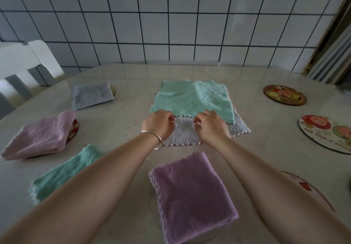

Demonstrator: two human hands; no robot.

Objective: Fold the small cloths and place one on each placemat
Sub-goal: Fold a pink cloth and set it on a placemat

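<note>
At the table's middle a green cloth (191,99) lies spread on a stack, over a pale lavender cloth (182,133). My left hand (159,125) and my right hand (210,124) both have curled fingers at the green cloth's near edge, pinching it. Folded cloths lie around: a purple one (191,196) close to me, a green one (64,173) at the left, a pink one (41,135) on a red-patterned placemat (75,128), and a grey-lavender one (93,94) on a mostly hidden placemat (113,91).
Bare round placemats sit at the right: a brown one (284,94), a white illustrated one (326,133), and another (303,188) partly under my right forearm. A white chair (24,67) stands at the left. A tiled wall (171,19) rises behind the table.
</note>
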